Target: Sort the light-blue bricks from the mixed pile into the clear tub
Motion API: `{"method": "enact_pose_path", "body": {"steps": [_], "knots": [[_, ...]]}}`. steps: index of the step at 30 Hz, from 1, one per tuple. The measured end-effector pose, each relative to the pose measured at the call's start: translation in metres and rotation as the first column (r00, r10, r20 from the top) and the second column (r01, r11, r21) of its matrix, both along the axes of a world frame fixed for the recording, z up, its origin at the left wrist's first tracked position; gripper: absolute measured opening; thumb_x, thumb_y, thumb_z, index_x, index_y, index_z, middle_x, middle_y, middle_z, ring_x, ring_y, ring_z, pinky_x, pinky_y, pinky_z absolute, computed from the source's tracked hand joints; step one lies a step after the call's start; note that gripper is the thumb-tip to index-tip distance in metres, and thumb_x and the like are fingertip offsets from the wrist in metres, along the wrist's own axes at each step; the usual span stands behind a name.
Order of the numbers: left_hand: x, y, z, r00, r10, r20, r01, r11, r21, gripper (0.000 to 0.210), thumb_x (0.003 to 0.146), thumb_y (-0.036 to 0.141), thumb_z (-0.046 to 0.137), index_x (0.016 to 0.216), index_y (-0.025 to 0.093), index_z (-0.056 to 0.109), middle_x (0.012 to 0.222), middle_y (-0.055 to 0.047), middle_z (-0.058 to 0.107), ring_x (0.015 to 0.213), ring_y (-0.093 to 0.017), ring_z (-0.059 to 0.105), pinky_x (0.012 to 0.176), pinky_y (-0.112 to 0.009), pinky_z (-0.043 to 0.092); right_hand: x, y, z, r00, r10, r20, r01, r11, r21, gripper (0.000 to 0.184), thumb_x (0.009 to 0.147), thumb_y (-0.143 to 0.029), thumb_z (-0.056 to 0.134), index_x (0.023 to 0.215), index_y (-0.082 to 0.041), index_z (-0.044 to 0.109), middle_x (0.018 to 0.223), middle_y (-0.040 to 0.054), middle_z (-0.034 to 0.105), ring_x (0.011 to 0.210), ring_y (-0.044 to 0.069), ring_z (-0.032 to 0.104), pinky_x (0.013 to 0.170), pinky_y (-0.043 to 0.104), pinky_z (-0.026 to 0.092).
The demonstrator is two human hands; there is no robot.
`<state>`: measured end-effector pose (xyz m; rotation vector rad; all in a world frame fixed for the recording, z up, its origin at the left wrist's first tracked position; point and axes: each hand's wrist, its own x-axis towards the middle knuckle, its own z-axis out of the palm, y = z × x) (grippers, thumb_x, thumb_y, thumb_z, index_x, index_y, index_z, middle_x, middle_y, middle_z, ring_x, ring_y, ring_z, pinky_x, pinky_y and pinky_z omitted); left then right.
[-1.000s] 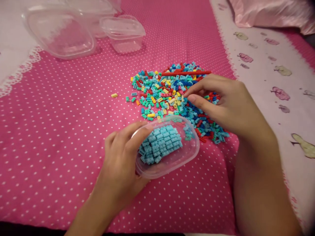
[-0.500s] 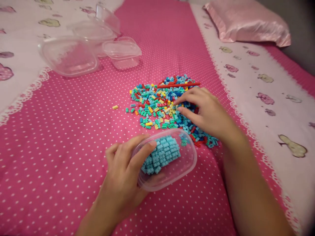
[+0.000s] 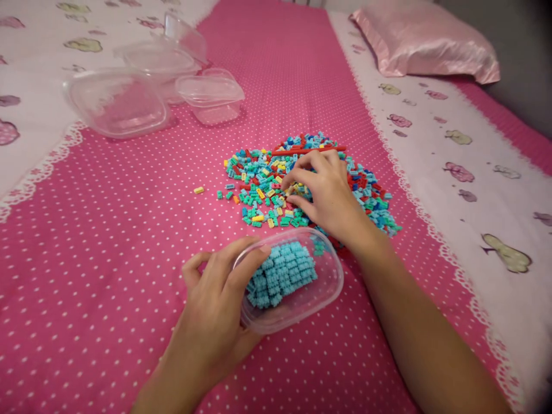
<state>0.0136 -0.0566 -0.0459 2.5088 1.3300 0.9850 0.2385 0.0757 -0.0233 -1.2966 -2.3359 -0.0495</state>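
My left hand [image 3: 219, 299] grips a small clear plastic container [image 3: 321, 296] by its left end, thumb over the rim. Inside lies a block of light-blue building bricks [image 3: 287, 270] packed in rows, tilted with the container. My right hand [image 3: 328, 192] hovers over a loose pile of small building bricks [image 3: 254, 172] in blue, green, red and yellow. Its thumb and curled fingers are apart, with the tips at yellow bricks in the pile; nothing shows held between them. The hand hides part of the pile.
A thin red stick [image 3: 308, 150] lies across the far side of the pile. Several clear containers [image 3: 118, 109] stand at the back left. A stray yellow brick [image 3: 199, 190] lies left of the pile. A pink satin pillow [image 3: 426, 37] rests at the back right on the dotted pink bedspread [image 3: 107, 247].
My right hand has moved left over the pile, uncovering bricks on its right side. The left hand and the container have stayed almost in place.
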Motion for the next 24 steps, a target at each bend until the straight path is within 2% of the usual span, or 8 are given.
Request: {"method": "enact_pose_path", "body": {"steps": [8, 11, 16, 20, 24], "knots": [[0.002, -0.001, 0.001, 0.996, 0.093, -0.007, -0.093, 0.996, -0.014, 0.068, 0.088, 0.033, 0.076, 0.146, 0.02, 0.043, 0.141, -0.017, 0.061, 0.119, -0.035, 0.062, 0.095, -0.05, 0.036, 0.0, -0.004, 0.003, 0.99, -0.14, 0.006, 0.14, 0.99, -0.002, 0.007, 0.086, -0.027, 0.079, 0.087, -0.021, 0.076, 0.111, 0.0102, 0.063, 0.114, 0.034, 0.053, 0.101, 0.055, 0.044], [0.003, -0.001, 0.001, 0.994, 0.112, -0.005, -0.112, 0.994, -0.012, 0.065, 0.09, 0.037, 0.073, 0.145, 0.021, 0.044, 0.14, -0.017, 0.062, 0.12, -0.036, 0.062, 0.095, -0.052, 0.036, 0.002, -0.005, 0.002, 0.992, -0.124, 0.004, 0.124, 0.992, 0.001, 0.005, 0.086, -0.026, 0.079, 0.089, -0.022, 0.078, 0.112, 0.0096, 0.064, 0.114, 0.033, 0.052, 0.102, 0.054, 0.044], [0.003, -0.001, 0.001, 0.992, 0.129, -0.012, -0.129, 0.992, -0.007, 0.07, 0.087, 0.038, 0.077, 0.146, 0.023, 0.043, 0.142, -0.016, 0.061, 0.122, -0.037, 0.061, 0.095, -0.053, 0.036, 0.004, -0.007, 0.005, 0.997, -0.076, 0.018, 0.076, 0.997, -0.008, 0.005, 0.089, -0.022, 0.075, 0.089, -0.023, 0.08, 0.113, 0.0086, 0.067, 0.114, 0.031, 0.055, 0.102, 0.051, 0.045], [0.004, -0.002, 0.002, 0.989, 0.149, -0.019, -0.149, 0.989, 0.004, 0.066, 0.088, 0.039, 0.076, 0.145, 0.023, 0.044, 0.141, -0.015, 0.062, 0.118, -0.035, 0.063, 0.094, -0.053, 0.036, 0.006, -0.008, 0.02, 0.991, -0.057, -0.119, 0.049, 0.997, -0.063, 0.006, 0.091, -0.023, 0.072, 0.09, -0.023, 0.078, 0.104, 0.0069, 0.075, 0.108, 0.029, 0.063, 0.099, 0.049, 0.047], [0.006, -0.003, 0.004, 0.953, 0.301, -0.024, -0.302, 0.953, -0.042, 0.059, 0.091, 0.051, 0.069, 0.142, 0.03, 0.048, 0.139, -0.01, 0.063, 0.118, -0.038, 0.063, 0.098, -0.06, 0.035, 0.006, -0.02, 0.045, 0.963, -0.023, -0.267, 0.003, 0.997, -0.075, 0.007, 0.092, -0.021, 0.069, 0.095, -0.024, 0.075, 0.097, 0.0033, 0.078, 0.093, 0.024, 0.07, 0.09, 0.043, 0.052]]}}
